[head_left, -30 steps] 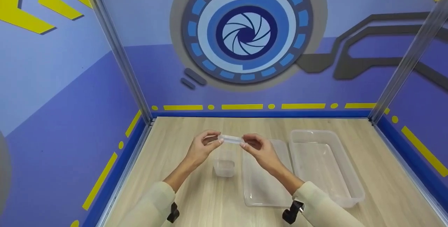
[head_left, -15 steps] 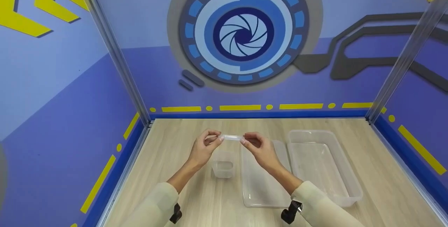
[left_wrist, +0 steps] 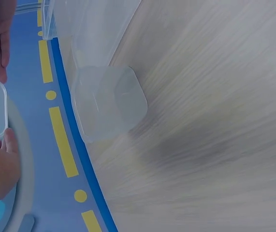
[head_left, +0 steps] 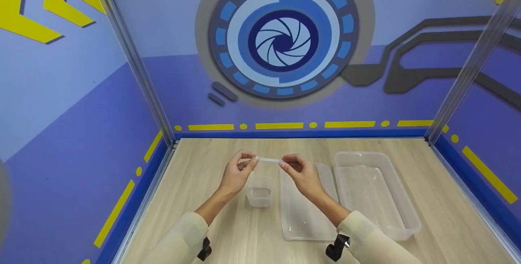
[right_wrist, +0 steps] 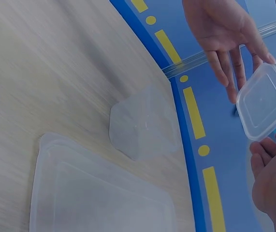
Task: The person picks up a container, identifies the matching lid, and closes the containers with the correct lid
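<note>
Between both hands a small clear plastic lid (head_left: 269,160) is held up above the table, seen nearly edge-on from the head. My left hand (head_left: 236,174) pinches its left edge with thumb and fingers; my right hand (head_left: 302,173) pinches the opposite edge. The right wrist view shows the lid's (right_wrist: 263,101) square face with rounded corners and a raised rim. Below the hands, a small clear plastic container (head_left: 259,194) stands on the table with its top uncovered. In the left wrist view this container (left_wrist: 111,101) sits apart from the lid.
A large clear rectangular lid (head_left: 309,215) lies flat to the right of the small container, partly under my right forearm. Beside it stands a large clear plastic box (head_left: 376,195), uncovered. Printed blue panels (head_left: 260,113) and metal posts border the wooden table (head_left: 443,207).
The small lid has tilted, from showing some of its face to a thin edge in the head view. Both hands keep their pinch and have barely moved.
</note>
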Available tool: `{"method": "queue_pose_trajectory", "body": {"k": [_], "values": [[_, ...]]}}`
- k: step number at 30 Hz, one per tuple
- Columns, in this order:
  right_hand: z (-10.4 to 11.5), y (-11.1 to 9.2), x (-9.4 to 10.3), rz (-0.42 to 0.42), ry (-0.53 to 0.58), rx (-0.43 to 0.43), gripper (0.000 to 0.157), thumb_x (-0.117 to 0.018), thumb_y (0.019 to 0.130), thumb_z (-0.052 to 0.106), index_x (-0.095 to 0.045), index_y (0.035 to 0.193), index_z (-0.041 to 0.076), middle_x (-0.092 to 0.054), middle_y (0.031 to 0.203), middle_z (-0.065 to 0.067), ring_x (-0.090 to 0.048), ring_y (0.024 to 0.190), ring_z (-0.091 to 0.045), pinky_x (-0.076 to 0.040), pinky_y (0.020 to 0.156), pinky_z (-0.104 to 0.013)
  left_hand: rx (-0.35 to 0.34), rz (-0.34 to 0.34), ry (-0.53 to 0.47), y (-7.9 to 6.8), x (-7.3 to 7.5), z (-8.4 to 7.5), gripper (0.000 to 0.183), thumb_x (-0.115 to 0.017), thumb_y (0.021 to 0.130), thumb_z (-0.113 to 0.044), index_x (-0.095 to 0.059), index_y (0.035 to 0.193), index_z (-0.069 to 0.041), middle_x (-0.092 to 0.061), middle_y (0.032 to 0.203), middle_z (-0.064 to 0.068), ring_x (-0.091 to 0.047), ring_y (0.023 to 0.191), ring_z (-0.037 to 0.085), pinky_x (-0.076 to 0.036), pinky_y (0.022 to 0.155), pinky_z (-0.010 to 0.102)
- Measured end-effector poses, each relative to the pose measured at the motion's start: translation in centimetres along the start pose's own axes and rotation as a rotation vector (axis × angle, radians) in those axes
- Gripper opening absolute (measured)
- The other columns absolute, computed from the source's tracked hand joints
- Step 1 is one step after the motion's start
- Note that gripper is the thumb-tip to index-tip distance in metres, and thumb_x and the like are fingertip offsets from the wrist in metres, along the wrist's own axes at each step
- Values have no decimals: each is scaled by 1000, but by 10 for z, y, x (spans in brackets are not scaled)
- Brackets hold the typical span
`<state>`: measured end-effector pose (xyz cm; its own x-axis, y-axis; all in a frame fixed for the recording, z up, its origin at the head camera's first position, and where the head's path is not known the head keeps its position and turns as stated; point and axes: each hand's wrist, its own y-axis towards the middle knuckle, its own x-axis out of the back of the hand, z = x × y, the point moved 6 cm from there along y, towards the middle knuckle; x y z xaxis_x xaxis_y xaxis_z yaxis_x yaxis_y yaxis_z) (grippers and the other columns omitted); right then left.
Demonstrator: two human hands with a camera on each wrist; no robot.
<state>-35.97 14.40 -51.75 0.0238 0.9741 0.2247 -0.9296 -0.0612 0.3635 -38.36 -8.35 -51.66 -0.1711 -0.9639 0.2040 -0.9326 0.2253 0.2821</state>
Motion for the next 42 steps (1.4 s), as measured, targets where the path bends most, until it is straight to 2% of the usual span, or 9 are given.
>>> {"method": "queue_pose_trajectory", "body": {"k": [7,15,22,25,29,33,34,40,42], "values": [[-2,1,1,-32,-50,22,32,-77,99,30,-74,118,4,-75,109,-2,-74,103,-19,-60,92,-31,12,13,4,0,-2,1,26,-65,108,-29,-62,124,-8,-62,125,11,-72,107,21,-56,93,32],[-3,2,-1,-70,-105,74,23,-78,99,26,-73,115,10,-76,106,-2,-74,98,-18,-61,90,-35,12,-39,48,1,-4,-2,25,-63,109,-29,-63,121,-8,-62,123,12,-74,105,26,-60,94,38],[-4,3,-2,-66,-117,73,22,-76,100,26,-72,116,10,-75,107,-2,-74,98,-18,-62,86,-33,16,-70,127,-1,-4,0,22,-62,109,-32,-64,119,-13,-64,119,6,-74,101,20,-61,91,34],[-5,3,-1,-68,-116,75,20,-75,101,25,-72,114,10,-75,103,-1,-73,95,-19,-62,81,-31,8,-63,150,-1,-4,0,16,-63,108,-27,-64,116,-13,-65,116,6,-75,98,20,-61,88,32],[-5,3,-2,-61,-100,77,14,-74,102,23,-72,110,12,-72,97,1,-71,89,-19,-62,74,-28,-19,-49,166,-1,-4,1,7,-64,107,-11,-64,115,-10,-65,112,8,-76,95,23,-62,82,32],[-7,3,-4,-56,-88,74,8,-71,104,18,-70,109,13,-70,93,0,-70,85,-20,-63,71,-29,-17,-43,198,-3,-4,2,12,-63,106,-3,-65,115,-11,-66,110,7,-76,89,21,-63,77,30],[-7,3,-5,-63,-82,73,7,-71,104,14,-69,110,10,-70,93,-3,-70,84,-23,-64,71,-33,-13,-43,211,-3,-4,2,13,-64,105,-3,-65,115,-12,-66,110,6,-76,87,18,-62,76,30],[-9,3,-9,-97,-57,79,17,-70,100,-2,-66,116,3,-70,88,-12,-71,78,-33,-64,69,-37,-45,-46,280,-5,-1,1,12,-66,106,-8,-66,117,-12,-68,109,3,-76,80,17,-61,69,28],[-8,3,-9,-98,-62,80,18,-70,100,-2,-66,116,3,-70,87,-12,-71,77,-31,-64,67,-36,-47,-44,288,-5,-1,1,14,-66,106,-10,-67,119,-13,-69,109,3,-77,80,20,-61,69,28]]}}
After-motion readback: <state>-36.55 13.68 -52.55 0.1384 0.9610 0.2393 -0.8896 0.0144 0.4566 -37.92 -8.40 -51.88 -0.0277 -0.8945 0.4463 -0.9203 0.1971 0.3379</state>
